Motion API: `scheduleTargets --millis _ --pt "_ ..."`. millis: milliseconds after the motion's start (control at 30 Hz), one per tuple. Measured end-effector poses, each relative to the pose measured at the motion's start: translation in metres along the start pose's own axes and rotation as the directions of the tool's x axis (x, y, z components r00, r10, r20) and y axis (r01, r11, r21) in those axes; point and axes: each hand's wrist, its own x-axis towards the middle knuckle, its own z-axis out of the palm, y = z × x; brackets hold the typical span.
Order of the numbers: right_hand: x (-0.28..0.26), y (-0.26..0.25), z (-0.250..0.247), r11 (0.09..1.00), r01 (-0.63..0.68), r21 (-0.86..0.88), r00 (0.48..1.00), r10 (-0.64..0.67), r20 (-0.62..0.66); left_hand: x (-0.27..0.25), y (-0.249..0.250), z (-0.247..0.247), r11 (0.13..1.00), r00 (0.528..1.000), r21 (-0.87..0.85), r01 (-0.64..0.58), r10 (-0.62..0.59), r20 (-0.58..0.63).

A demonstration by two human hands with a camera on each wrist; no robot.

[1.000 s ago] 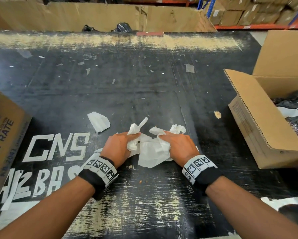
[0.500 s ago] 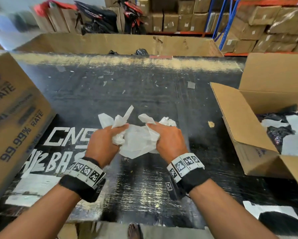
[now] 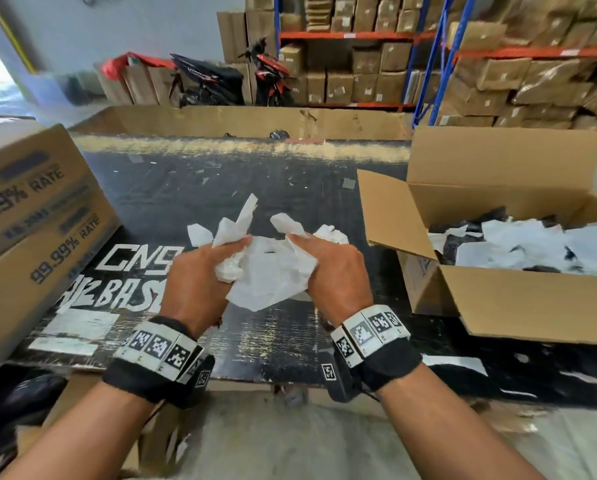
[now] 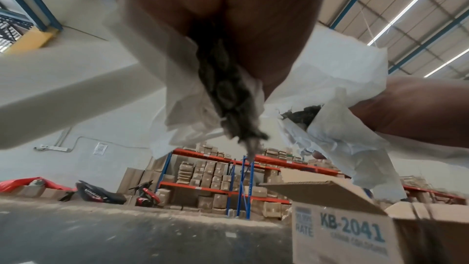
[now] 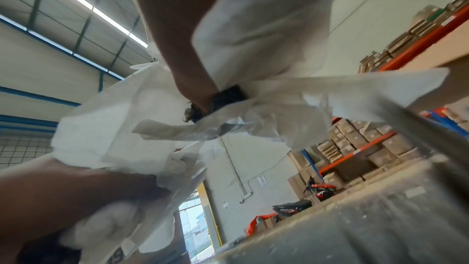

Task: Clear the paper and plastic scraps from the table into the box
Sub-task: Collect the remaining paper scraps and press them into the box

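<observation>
A crumpled bundle of white paper and plastic scraps (image 3: pixel 269 271) hangs above the black table (image 3: pixel 290 334), gripped from both sides. My left hand (image 3: pixel 203 275) holds its left part, my right hand (image 3: pixel 331 268) its right part. In the left wrist view the scraps (image 4: pixel 337 79) bulge out around a dark piece in the left hand (image 4: pixel 228 17). The right wrist view shows the scraps (image 5: pixel 142 123) bunched in the right hand (image 5: pixel 182 33). An open cardboard box (image 3: pixel 518 303) with white and black scraps inside stands to the right.
Stacked closed cartons (image 3: pixel 30 230) stand on the left of the table. Small white bits (image 3: pixel 348 183) lie on the far table top. A large open carton (image 3: pixel 248 121) runs along the far edge. Shelves of boxes and parked motorbikes are behind.
Both hands have lifted the scrap bundle off the table and raised it. The view has tilted up, showing more of the box on the right.
</observation>
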Motion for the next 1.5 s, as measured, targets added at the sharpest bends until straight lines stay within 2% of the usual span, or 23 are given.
scheduleTargets --millis 167,400,667,800,867,967,1067,1200,1300,1367,1433,1500 --pt "-0.007 0.009 -0.057 0.993 -0.007 -0.114 0.995 -0.005 -0.097 0.01 0.056 0.007 0.985 0.995 -0.141 -0.099 0.097 -0.019" --pt "-0.023 0.028 -0.152 0.959 -0.08 -0.27 0.961 0.003 -0.275 0.032 0.148 0.038 0.91 0.976 -0.371 -0.186 0.215 0.039" --pt "-0.038 0.06 -0.263 0.866 -0.176 -0.468 0.952 0.028 -0.306 0.053 0.248 0.09 0.874 0.941 -0.405 -0.267 0.327 0.086" --pt "-0.02 0.086 -0.324 0.822 -0.277 -0.497 0.936 0.114 -0.334 0.076 0.303 0.107 0.883 0.936 -0.345 -0.317 0.35 0.036" --pt "-0.004 0.106 -0.352 0.769 -0.313 -0.557 0.932 0.135 -0.338 0.09 0.331 0.12 0.88 0.939 -0.36 -0.309 0.342 0.031" --pt "0.019 0.137 -0.39 0.724 -0.295 -0.623 0.942 0.111 -0.317 0.114 0.374 0.149 0.89 0.946 -0.35 -0.293 0.324 0.031" --pt "0.045 0.181 -0.417 0.68 -0.322 -0.659 0.945 0.192 -0.264 0.137 0.41 0.186 0.915 0.967 -0.326 -0.237 0.254 0.01" --pt "0.071 0.242 -0.437 0.661 -0.279 -0.697 0.956 0.258 -0.138 0.154 0.439 0.239 0.96 0.991 -0.252 -0.122 0.13 0.014" --pt "0.08 0.277 -0.438 0.749 -0.267 -0.606 0.957 0.279 -0.078 0.164 0.439 0.273 0.986 0.996 -0.16 -0.034 0.047 0.08" --pt "0.082 0.303 -0.433 0.762 -0.337 -0.553 0.922 0.386 -0.029 0.171 0.433 0.294 0.998 0.993 -0.064 -0.024 0.031 0.111" --pt "0.083 0.336 -0.422 0.715 -0.418 -0.561 0.847 0.529 0.043 0.176 0.424 0.315 1.0 0.989 -0.013 0.023 -0.021 0.144" --pt "0.082 0.36 -0.41 0.655 -0.417 -0.63 0.76 0.632 0.153 0.178 0.416 0.328 0.995 0.966 0.048 0.084 -0.093 0.242"
